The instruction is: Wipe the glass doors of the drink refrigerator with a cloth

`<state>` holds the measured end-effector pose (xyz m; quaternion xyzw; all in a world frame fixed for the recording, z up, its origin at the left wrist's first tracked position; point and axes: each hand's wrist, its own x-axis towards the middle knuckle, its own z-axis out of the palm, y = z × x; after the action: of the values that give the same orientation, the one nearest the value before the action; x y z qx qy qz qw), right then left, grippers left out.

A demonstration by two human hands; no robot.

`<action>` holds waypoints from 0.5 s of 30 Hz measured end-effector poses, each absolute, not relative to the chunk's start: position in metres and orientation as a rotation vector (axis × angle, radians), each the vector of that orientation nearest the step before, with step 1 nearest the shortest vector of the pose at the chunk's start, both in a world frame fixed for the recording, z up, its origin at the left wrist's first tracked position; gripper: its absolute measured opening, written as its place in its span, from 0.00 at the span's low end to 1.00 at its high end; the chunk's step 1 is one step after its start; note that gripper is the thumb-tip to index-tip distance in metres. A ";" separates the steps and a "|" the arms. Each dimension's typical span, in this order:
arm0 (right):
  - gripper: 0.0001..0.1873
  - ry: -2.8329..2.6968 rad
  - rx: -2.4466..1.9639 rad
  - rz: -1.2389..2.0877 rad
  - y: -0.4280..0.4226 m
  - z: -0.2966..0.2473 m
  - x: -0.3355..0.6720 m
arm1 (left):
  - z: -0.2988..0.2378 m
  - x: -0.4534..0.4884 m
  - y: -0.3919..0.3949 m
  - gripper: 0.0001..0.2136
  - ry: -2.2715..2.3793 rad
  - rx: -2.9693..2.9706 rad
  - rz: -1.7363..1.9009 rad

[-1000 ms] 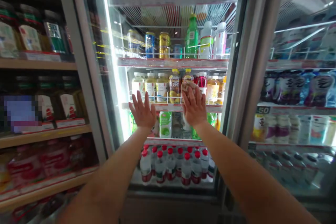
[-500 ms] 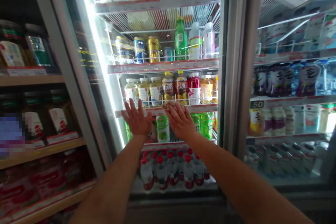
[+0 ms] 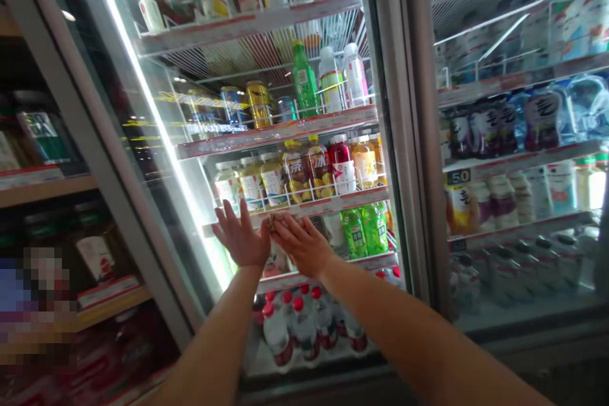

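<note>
Both my arms stretch forward to the glass door [image 3: 157, 85] of a lit drinks fridge. Fingers spread, my left hand [image 3: 242, 238] lies against the glass with nothing in it. Just to its right, my right hand [image 3: 302, 244] presses a crumpled brownish cloth [image 3: 273, 220] flat on the door; most of the cloth is hidden beneath the fingers. The two hands nearly meet at the level of a shelf edge. Behind the glass, dark tea bottles with yellow caps [image 3: 318, 168] stand above my hands, and green bottles [image 3: 354, 235] show right of my right hand.
A metal door frame [image 3: 419, 139] separates this door from another fridge section with dark bottles [image 3: 542, 117] at the right. Wooden shelves [image 3: 47, 190] with jars stand at the left. Red-capped bottles [image 3: 304, 327] fill the fridge bottom.
My right hand has slid left and slightly down with the cloth, closer to my left hand. The left hand stays spread on the glass. The view has tilted.
</note>
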<state>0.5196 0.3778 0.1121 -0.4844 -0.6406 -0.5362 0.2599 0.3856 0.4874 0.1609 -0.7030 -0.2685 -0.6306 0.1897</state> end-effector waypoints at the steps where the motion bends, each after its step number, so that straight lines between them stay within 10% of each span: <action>1: 0.33 -1.737 -1.319 -1.443 0.379 0.111 0.518 | 0.161 0.386 0.488 0.36 -0.762 -1.969 -1.776; 15: 0.34 -1.740 -1.286 -1.470 0.381 0.112 0.516 | 0.159 0.380 0.483 0.29 -0.606 -2.011 -1.813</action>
<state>0.5165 0.3807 0.1115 -0.4748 -0.6424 -0.5427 0.2597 0.3804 0.4831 0.1587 -0.7126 -0.2147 -0.6425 0.1824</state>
